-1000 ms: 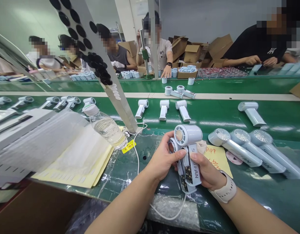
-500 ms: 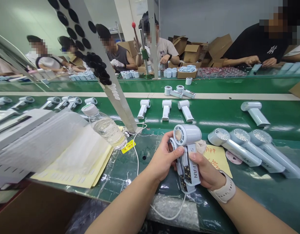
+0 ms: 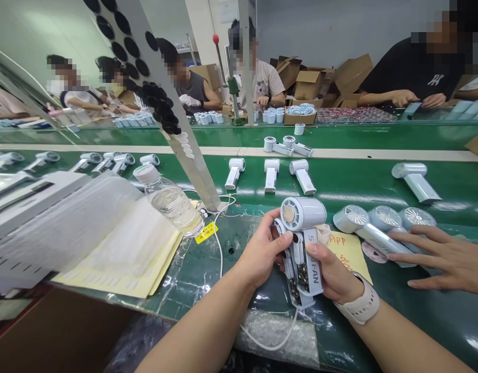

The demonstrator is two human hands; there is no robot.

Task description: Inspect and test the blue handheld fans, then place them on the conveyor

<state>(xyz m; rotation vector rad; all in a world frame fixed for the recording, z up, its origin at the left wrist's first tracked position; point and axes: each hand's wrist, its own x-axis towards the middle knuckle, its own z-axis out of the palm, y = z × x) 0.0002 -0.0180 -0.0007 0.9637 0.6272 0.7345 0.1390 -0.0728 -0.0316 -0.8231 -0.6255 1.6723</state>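
Close in front of me are two light-blue handheld fans, held upright against each other. The nearer fan (image 3: 313, 259) has dark lettering down its handle, and its open side shows a circuit board. Behind and to its left, the second fan (image 3: 300, 300) is partly hidden; a white cable (image 3: 280, 346) hangs below it. My left hand (image 3: 262, 251) is closed around the pair from the left, its thumb over the handles. From the right, my right hand (image 3: 334, 272), with a pale watch on the wrist, grips the nearer fan's handle.
Another person's hand (image 3: 445, 259) reaches in over several wrapped fans (image 3: 351, 217) at right. Fans lie on the green conveyor (image 3: 348, 181) ahead. At left are a water bottle (image 3: 172, 204), plastic sheets (image 3: 91, 223) and a slanted metal post (image 3: 192, 166). Co-workers sit across.
Another person's hand has come in from the right over the wrapped fans. My hands keep their hold on the two fans; the view has shifted slightly.
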